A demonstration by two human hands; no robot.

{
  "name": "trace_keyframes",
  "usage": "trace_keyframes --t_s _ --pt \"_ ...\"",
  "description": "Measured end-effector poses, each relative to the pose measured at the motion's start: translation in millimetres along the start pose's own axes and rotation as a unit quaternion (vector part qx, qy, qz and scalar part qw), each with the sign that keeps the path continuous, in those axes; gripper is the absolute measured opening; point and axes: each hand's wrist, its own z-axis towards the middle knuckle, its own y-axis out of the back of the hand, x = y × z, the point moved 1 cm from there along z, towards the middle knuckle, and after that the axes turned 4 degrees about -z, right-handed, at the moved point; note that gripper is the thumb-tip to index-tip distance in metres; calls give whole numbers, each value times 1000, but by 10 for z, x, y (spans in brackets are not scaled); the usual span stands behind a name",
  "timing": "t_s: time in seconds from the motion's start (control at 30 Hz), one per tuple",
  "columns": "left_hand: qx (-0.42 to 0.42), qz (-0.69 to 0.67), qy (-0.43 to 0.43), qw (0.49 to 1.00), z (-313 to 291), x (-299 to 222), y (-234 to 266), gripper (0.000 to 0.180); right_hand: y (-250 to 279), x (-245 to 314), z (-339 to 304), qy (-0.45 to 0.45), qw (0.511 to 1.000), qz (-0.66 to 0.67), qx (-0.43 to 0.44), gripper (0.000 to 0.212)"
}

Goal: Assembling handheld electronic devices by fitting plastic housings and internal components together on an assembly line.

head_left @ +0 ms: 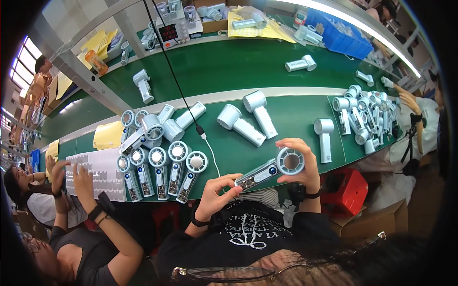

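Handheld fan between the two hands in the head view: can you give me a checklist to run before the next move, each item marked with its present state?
1. Left hand on the handle's bottom end of the handheld fan: ok.
2. Right hand supporting its round head: ok.
3. Handle's circuit parts facing the camera: ok.
4. White cable unplugged from this fan: cannot tell; its lower end is hidden.
5. Row of five fans apart from the held one: ok.
6. Fan switched off: cannot tell.

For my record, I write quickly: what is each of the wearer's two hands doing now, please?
Left hand: closed, holding the fan by its handle end.
Right hand: closed, holding the same fan by its round head.
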Motion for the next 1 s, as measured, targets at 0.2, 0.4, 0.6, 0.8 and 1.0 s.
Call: trace_keyframes --t_s 0.2,0.4,0.6,0.8,1.0 --pt "-7 53 -1 999 16 -132 -45 12 -70 -73 -31 39 998 -42 -33 84" --pt "-124 139 -100 977 29 -152 -204 31 -199 -78 -17 167 978 -11 -124 83" --pt "-247 228 -174 926 -7 -276 106 33 374 283 35 78 803 192 -559 78" --pt "-197 256 -137 937 25 -265 8 31 701 84 -258 71 896 367 -238 82" --pt "-178 245 -150 941 92 -234 -30 31 830 14 -417 70 925 157 -339 84"
